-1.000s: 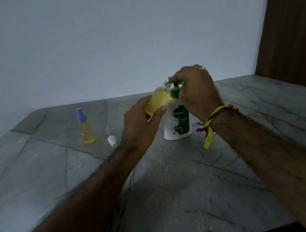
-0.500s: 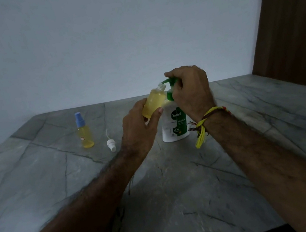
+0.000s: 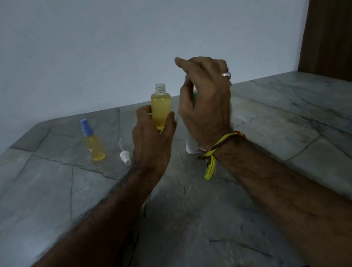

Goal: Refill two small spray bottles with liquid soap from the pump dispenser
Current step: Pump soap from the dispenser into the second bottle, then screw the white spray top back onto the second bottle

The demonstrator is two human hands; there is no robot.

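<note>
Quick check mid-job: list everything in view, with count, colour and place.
open spray bottle: 1, yellow liquid, uncapped, upright in left hand
capped spray bottle: 1, yellow, blue cap, standing far left on table
spray head: 1, white, lying between the bottles
pump dispenser: 1, white and green, mostly hidden behind right hand
table: 1, grey stone
wall: 1, white
hands: left hand grips open bottle; right hand raised over dispenser, with ring and yellow wrist thread

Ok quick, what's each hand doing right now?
Left hand: holds the uncapped spray bottle upright.
Right hand: in front of the pump dispenser, fingers loosely curled, holding nothing visible.
</note>
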